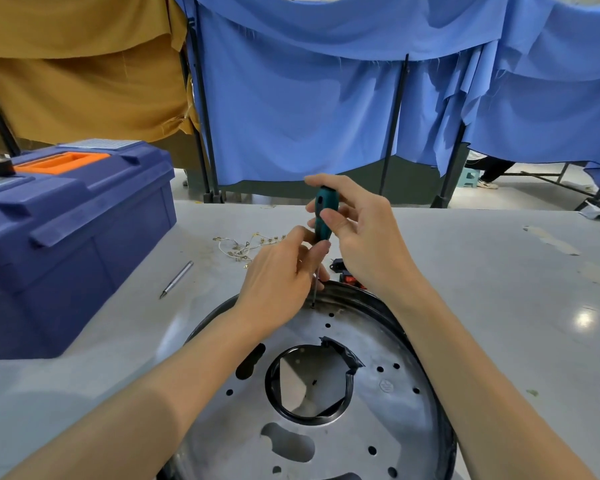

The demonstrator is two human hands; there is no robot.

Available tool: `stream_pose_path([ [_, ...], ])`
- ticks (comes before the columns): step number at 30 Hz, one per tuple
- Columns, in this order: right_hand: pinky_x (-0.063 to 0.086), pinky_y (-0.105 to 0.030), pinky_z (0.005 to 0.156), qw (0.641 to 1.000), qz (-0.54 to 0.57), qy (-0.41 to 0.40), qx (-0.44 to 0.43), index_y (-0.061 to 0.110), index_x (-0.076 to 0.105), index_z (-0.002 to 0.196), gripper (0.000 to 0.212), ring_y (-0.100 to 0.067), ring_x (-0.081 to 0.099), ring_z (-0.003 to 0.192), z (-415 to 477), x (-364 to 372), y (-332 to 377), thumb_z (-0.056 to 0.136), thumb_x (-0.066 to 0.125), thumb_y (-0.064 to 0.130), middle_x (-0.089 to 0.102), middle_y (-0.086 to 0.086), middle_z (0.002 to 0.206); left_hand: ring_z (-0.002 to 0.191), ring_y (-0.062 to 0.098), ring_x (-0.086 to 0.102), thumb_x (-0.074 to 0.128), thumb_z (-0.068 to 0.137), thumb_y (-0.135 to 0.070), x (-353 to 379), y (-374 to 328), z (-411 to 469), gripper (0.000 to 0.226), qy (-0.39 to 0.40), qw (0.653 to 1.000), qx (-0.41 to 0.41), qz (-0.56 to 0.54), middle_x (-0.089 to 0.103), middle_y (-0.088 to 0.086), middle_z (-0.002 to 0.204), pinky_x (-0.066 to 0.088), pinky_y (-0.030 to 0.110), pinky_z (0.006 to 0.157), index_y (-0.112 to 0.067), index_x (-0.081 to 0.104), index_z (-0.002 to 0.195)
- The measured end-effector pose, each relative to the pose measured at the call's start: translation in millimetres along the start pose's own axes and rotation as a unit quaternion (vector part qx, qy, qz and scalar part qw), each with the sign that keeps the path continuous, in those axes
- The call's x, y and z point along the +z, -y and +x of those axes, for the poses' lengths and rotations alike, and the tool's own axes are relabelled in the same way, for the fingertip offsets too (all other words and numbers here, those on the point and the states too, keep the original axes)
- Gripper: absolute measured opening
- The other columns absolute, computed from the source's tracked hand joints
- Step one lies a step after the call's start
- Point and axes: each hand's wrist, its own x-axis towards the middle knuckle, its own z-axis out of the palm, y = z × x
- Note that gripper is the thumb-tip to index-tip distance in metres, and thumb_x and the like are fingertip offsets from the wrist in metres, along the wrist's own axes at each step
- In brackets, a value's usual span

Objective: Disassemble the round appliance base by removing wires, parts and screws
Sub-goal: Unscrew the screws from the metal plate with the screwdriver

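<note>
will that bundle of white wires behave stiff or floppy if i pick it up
Probably floppy: the thin wire bundle lies in loose curls on the table. Likely light, and its metal terminals may snag.

We log the person's visible body: left hand (278,271) and right hand (364,237), both bare. Left forearm (160,396) and right forearm (465,368) are bare along all we can see, slender and smooth. Right thumbnail (327,215) is short, rounded and plain. Knuckle creases show on the left hand; finer detail is unresolved.
</note>
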Motion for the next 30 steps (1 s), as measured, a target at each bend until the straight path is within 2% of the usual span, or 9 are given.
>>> stream_pose_path([
  [2, 0.054, -0.031, 0.086, 1.000, 0.004, 0.002, -0.001, 0.020, 0.060, 0.120, 0.033, -0.016, 0.064, 0.091, -0.3, 3.0, -0.5, 0.094, 0.053, 0.001, 0.062, -0.003, 0.105, 0.063, 0.015, 0.070, 0.048, 0.098, -0.039, 0.2, 0.6, 0.3, 0.017, -0.004, 1.000, 0.001, 0.000, 0.072, -0.004, 0.070, 0.056, 0.047, 0.075, -0.023, 0.050, 0.095],
  [6, 0.050, -0.014, 0.077, 1.000, -0.008, -0.017, -0.012, 0.027, 0.064, 0.115, 0.031, -0.004, 0.056, 0.092, -0.3, 3.0, -0.8, 0.086, 0.070, 0.015, 0.053, 0.002, 0.106, 0.065, 0.017, 0.070, 0.053, 0.094, -0.044, -1.2, 0.4, -0.4, 0.026, -0.006, 1.000, -0.020, -0.018, 0.072, -0.002, 0.069, 0.056, 0.048, 0.074, -0.019, 0.051, 0.096],
  [11, 0.052, -0.019, 0.084, 1.000, -0.011, -0.002, 0.000, 0.028, 0.057, 0.132, 0.053, -0.006, 0.059, 0.088, 0.2, 0.0, 0.9, 0.089, 0.060, -0.002, 0.063, 0.000, 0.104, 0.065, 0.018, 0.069, 0.040, 0.100, -0.041, -0.5, -0.1, -0.9, 0.020, 0.005, 1.000, 0.009, 0.026, 0.070, -0.004, 0.069, 0.056, 0.049, 0.073, -0.022, 0.046, 0.098],
  [14, 0.054, -0.031, 0.086, 1.000, -0.001, 0.002, -0.002, 0.021, 0.061, 0.122, 0.045, -0.018, 0.063, 0.094, -0.4, -0.2, 1.8, 0.089, 0.055, -0.008, 0.065, 0.001, 0.100, 0.066, 0.017, 0.069, 0.041, 0.101, -0.038, -0.2, -1.1, -0.9, 0.015, 0.009, 0.998, 0.020, 0.054, 0.070, -0.005, 0.071, 0.055, 0.046, 0.073, -0.023, 0.046, 0.100],
  [16, 0.054, -0.035, 0.086, 1.000, 0.003, -0.008, -0.001, 0.020, 0.062, 0.115, 0.032, -0.017, 0.062, 0.090, -0.8, 2.0, 1.7, 0.090, 0.058, 0.000, 0.063, 0.004, 0.096, 0.065, 0.016, 0.068, 0.044, 0.098, -0.041, -0.7, -3.2, -0.8, 0.023, 0.002, 0.999, 0.015, 0.052, 0.070, -0.004, 0.070, 0.055, 0.045, 0.074, -0.018, 0.049, 0.102],
  [19, 0.051, -0.025, 0.084, 0.999, -0.017, -0.031, -0.012, 0.025, 0.065, 0.110, 0.024, -0.008, 0.057, 0.089, -0.3, 4.6, 0.6, 0.086, 0.070, 0.020, 0.055, 0.005, 0.100, 0.064, 0.017, 0.068, 0.051, 0.095, -0.041, -0.7, -5.1, -1.7, 0.028, -0.004, 0.999, 0.011, 0.050, 0.070, -0.001, 0.070, 0.055, 0.047, 0.073, -0.015, 0.048, 0.104],
  [24, 0.049, -0.016, 0.078, 0.999, -0.032, -0.025, -0.013, 0.032, 0.058, 0.130, 0.043, -0.007, 0.058, 0.084, 0.6, 4.1, -0.1, 0.090, 0.065, 0.017, 0.061, 0.005, 0.100, 0.063, 0.017, 0.068, 0.047, 0.095, -0.048, -1.5, -3.3, -3.1, 0.028, -0.010, 0.999, -0.002, 0.041, 0.070, -0.001, 0.067, 0.054, 0.046, 0.072, -0.020, 0.043, 0.094],
  [28, 0.055, -0.034, 0.084, 1.000, -0.003, -0.017, -0.006, 0.019, 0.062, 0.121, 0.034, -0.017, 0.064, 0.087, 0.8, 1.9, -0.6, 0.093, 0.054, 0.000, 0.065, -0.003, 0.099, 0.065, 0.016, 0.067, 0.037, 0.100, -0.046, 1.4, -1.2, -3.0, 0.026, -0.008, 0.996, 0.019, 0.089, 0.069, -0.006, 0.072, 0.053, 0.045, 0.070, -0.022, 0.045, 0.097],
  [30, 0.055, -0.041, 0.086, 1.000, 0.020, -0.011, -0.003, 0.020, 0.063, 0.114, 0.028, -0.016, 0.064, 0.088, -0.3, 2.9, 0.1, 0.092, 0.057, 0.003, 0.064, -0.003, 0.100, 0.063, 0.014, 0.066, 0.039, 0.099, -0.046, 1.6, -0.8, -2.6, 0.024, -0.010, 0.995, 0.019, 0.093, 0.069, -0.005, 0.071, 0.053, 0.044, 0.070, -0.022, 0.045, 0.099],
])
